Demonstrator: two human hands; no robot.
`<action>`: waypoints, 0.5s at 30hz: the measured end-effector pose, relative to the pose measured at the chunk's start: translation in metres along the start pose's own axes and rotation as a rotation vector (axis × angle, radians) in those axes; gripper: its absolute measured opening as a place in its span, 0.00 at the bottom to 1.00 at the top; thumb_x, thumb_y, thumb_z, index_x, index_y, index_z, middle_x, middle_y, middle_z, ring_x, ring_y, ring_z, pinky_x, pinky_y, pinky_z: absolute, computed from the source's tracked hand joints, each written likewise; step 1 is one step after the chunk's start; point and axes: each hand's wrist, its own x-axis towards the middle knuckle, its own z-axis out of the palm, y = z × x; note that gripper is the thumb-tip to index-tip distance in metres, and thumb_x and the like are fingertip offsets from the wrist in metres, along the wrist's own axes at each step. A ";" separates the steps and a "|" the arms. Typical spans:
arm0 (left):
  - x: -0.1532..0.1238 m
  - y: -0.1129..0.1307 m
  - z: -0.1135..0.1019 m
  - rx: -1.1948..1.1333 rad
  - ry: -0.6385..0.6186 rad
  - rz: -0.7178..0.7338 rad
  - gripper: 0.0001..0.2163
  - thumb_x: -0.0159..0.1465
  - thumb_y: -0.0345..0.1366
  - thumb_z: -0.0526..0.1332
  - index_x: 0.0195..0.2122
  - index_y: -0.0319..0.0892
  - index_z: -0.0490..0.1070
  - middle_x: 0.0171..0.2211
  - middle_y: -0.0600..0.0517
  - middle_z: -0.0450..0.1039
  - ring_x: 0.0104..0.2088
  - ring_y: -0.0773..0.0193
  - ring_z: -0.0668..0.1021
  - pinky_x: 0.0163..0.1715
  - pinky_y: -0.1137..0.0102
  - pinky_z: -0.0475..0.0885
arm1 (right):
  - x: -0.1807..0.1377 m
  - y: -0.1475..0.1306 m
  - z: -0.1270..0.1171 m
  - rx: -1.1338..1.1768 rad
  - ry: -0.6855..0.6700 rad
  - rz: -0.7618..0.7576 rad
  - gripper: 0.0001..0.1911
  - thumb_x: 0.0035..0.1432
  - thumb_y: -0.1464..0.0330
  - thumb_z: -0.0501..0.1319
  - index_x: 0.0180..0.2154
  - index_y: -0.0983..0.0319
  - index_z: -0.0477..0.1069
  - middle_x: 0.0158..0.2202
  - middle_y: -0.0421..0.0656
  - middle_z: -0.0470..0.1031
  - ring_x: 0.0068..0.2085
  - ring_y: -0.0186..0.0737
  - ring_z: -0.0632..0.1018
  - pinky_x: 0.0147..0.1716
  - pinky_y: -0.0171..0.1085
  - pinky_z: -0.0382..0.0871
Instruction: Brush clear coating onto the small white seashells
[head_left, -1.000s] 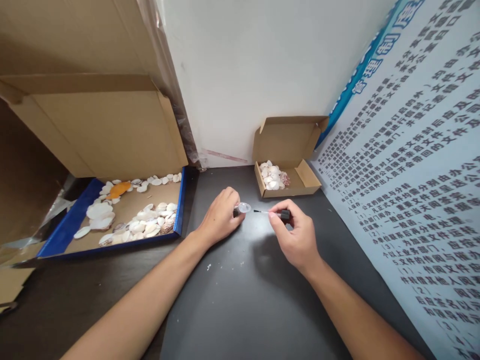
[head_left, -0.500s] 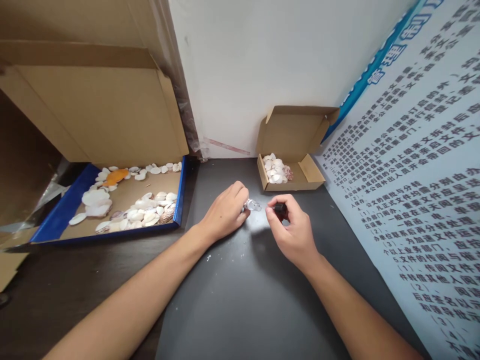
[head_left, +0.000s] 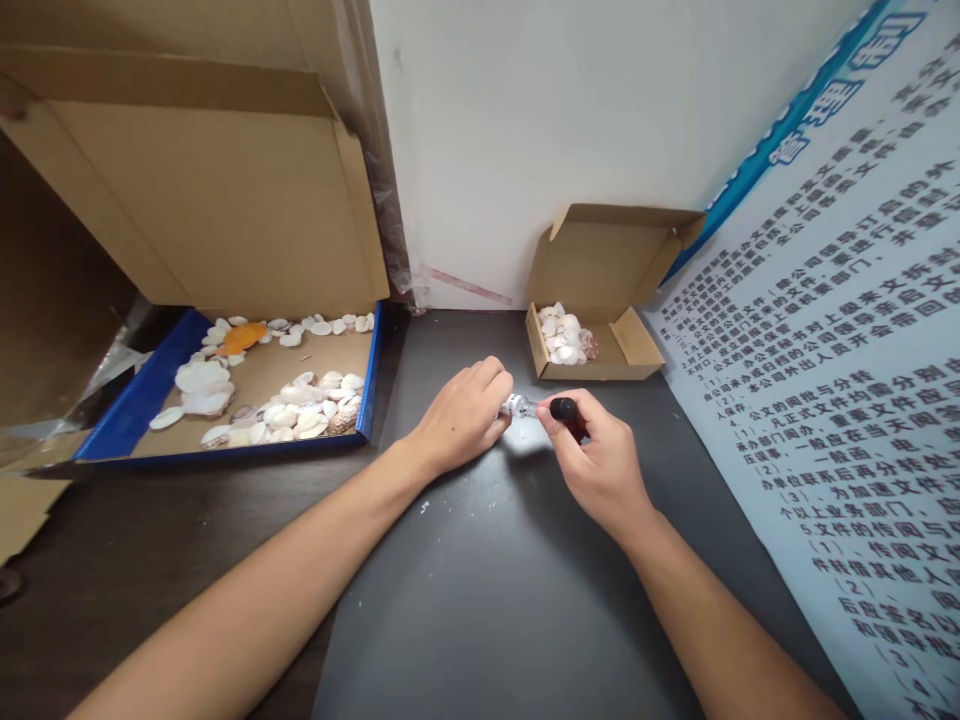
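Over the dark grey board, my left hand (head_left: 466, 418) is closed around a small clear bottle (head_left: 519, 406) with dark print on it. The bottle lies tilted on its side, its clear end pointing right, and part of it is hidden by my fingers. My right hand (head_left: 600, 455) pinches a black cap (head_left: 562, 408) between thumb and fingers. Its fingertips are right at the bottle's clear end; whether cap and bottle touch is hard to tell.
On the left, a blue-edged cardboard box (head_left: 367, 400) holds several white shells (head_left: 300, 410) and an orange shell (head_left: 241, 338). Behind my hands stands a small open cardboard box (head_left: 637, 345) with white shells (head_left: 562, 335). A printed poster (head_left: 862, 400) flanks the right; white crumbs dot the grey board (head_left: 450, 620).
My right hand has brought the black cap closer to the bottle's clear end, closing the gap. More of the bottle's printed part shows. The whole view has shifted slightly.
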 end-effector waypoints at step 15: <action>0.000 0.000 0.000 0.006 -0.035 0.037 0.04 0.61 0.29 0.56 0.34 0.43 0.60 0.40 0.45 0.68 0.39 0.56 0.70 0.37 0.63 0.68 | 0.008 0.003 0.002 0.301 -0.005 0.277 0.18 0.58 0.57 0.63 0.26 0.61 0.63 0.22 0.34 0.56 0.25 0.31 0.58 0.24 0.32 0.54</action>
